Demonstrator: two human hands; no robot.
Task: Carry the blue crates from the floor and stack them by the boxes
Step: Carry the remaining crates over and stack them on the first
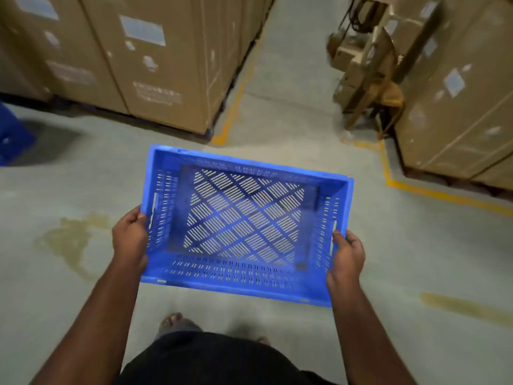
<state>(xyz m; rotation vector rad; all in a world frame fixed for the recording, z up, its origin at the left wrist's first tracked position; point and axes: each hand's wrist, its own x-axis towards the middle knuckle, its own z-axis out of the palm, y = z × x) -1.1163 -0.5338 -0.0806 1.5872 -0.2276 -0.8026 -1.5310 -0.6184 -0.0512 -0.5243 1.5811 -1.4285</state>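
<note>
An empty blue slotted crate (244, 284) hangs in front of me above the grey floor, its open top facing up. My left hand (130, 240) grips its left short wall at the handle slot. My right hand (347, 257) grips the right short wall the same way. Tall brown cardboard boxes (155, 65) stand ahead on the left. At the far left edge part of another blue crate (11, 134) shows, blurred, close to those boxes.
More cardboard boxes (458, 93) stand at the right behind a yellow floor line (433, 191). A wooden chair (380, 87) sits between them and an aisle running ahead. The concrete floor has yellowish stains (69, 240). My foot (173, 322) shows below the crate.
</note>
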